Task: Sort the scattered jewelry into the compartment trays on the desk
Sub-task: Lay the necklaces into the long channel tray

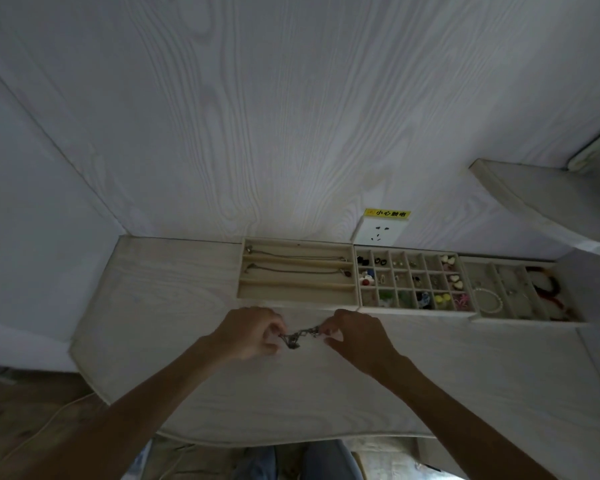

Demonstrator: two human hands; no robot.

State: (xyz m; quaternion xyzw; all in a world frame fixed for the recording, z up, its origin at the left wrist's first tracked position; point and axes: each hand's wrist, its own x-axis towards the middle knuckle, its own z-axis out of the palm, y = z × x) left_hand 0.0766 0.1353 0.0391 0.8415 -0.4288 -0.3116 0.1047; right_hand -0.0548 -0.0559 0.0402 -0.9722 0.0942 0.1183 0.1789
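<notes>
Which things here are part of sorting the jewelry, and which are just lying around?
Part of the job:
- silver chain, pinched between left hand and right hand
- long-slot tray, two necklaces in it
- grid tray of small pieces
- right-end tray with bracelets

Just there:
- wall socket
- yellow warning label
- cord on the floor

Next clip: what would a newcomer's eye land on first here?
Both hands, left hand and right hand, pinch a tangled silver chain over the desk's middle. Behind them three trays line the wall: a long-slot necklace tray, a grid tray of colourful small pieces, and a bracelet tray at far right.
</notes>
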